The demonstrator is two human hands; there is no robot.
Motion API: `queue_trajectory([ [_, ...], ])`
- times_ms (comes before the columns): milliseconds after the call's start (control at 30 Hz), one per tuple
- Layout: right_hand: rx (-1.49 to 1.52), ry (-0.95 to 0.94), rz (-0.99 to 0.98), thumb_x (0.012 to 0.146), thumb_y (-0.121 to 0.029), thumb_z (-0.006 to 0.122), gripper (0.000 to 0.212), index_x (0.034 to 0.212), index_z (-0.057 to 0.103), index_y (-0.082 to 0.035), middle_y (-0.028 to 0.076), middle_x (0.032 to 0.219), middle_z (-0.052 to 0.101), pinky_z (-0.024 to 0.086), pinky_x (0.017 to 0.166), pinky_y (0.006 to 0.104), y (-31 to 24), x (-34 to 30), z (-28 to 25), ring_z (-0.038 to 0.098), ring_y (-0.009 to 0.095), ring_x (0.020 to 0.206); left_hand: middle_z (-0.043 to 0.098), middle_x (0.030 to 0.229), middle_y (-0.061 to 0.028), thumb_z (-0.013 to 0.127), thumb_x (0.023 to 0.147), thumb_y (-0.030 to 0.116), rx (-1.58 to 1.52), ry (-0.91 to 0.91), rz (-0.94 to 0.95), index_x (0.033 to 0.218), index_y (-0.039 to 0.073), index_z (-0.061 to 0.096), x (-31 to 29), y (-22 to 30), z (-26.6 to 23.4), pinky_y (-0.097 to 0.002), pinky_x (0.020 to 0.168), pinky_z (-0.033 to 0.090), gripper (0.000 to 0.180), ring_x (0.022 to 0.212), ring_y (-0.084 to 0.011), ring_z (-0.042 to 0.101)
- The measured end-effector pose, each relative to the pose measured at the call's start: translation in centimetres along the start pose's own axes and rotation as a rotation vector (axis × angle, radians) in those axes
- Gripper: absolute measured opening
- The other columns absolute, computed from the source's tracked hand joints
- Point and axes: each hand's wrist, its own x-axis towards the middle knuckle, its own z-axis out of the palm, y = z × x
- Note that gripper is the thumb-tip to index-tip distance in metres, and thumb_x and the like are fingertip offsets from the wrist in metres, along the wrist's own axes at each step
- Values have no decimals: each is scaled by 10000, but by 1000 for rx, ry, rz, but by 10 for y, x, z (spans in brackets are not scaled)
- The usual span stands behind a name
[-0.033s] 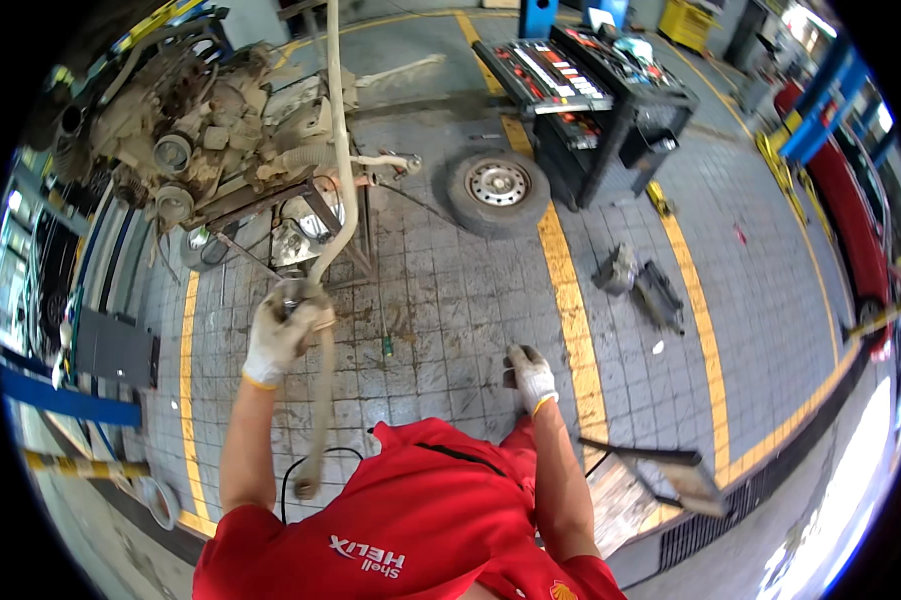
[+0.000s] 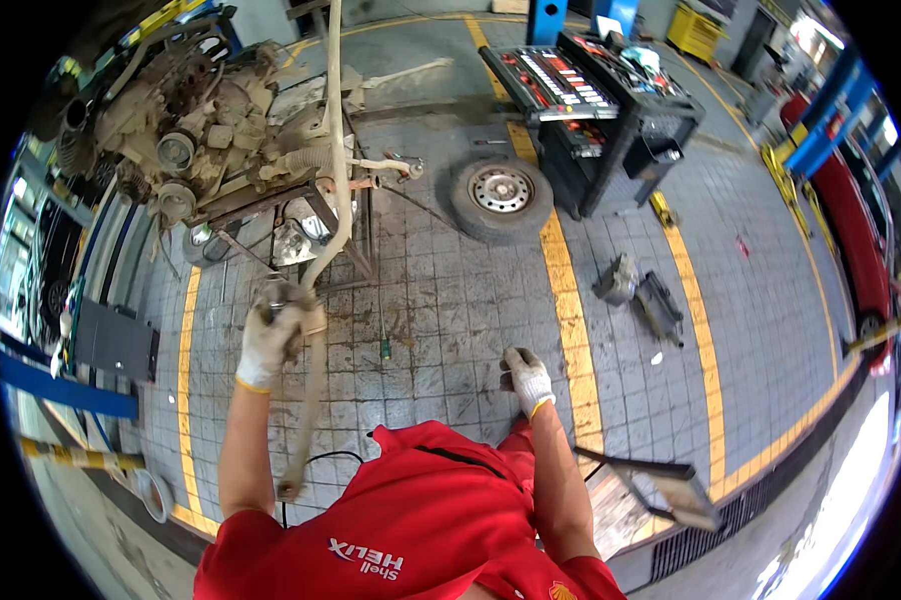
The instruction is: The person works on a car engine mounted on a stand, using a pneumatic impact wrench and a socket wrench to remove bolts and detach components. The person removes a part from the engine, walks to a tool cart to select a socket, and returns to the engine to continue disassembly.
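White-gloved, my left hand [image 2: 274, 338] grips a long bent bar [image 2: 340, 170]. My right hand [image 2: 529, 378] curls above the tiled floor [image 2: 446, 310]; I cannot tell if it pinches anything

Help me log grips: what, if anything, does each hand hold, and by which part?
The left hand grips a long bent bar near its lower bend; the right hand is curled, with nothing visible in it.
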Motion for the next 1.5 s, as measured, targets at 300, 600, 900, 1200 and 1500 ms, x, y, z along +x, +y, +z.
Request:
queue_trajectory([
  [300,-348,-174,-22,1019,-375,615,500,1346,656,1,114,936,750,546,636,371,-109,110,-84,689,205,731,517,738,67,690,1018,436,-520,849,-430,1010,209,657,-71,-167,5,-267,403,297,230,505,-63,423],
  [600,-383,-287,28,1034,-438,588,485,1247,673,-10,110,963,757,580,759,371,-175,212,-144,709,201,782,405,643,34,755,937,291,-129,306,-1238,922,215,623,-62,-330,143,-282,370,246,153,439,-115,319],
  [900,-353,695,607,1012,-352,605,357,1122,725,-34,152,875,743,584,598,437,61,143,-483,733,272,740,740,1098,-288,797,842,384,1286,-784,-571,1254,-35,667,256,-262,337,-464,904,575,602,1050,-410,717],
  [1200,362,906,580,1020,-298,624,306,1129,636,-12,112,830,652,581,574,449,85,30,-641,643,279,641,717,854,-134,776,898,269,969,-516,-444,1011,-19,666,388,-192,644,-427,768,548,329,764,-265,649],
  [1500,565,869,269,1014,-325,636,381,1201,622,7,94,894,660,572,585,365,-51,83,-867,611,194,626,761,1055,-264,762,868,410,1164,-1011,-150,1035,13,739,270,-164,984,-484,908,567,431,1031,-429,735],
])
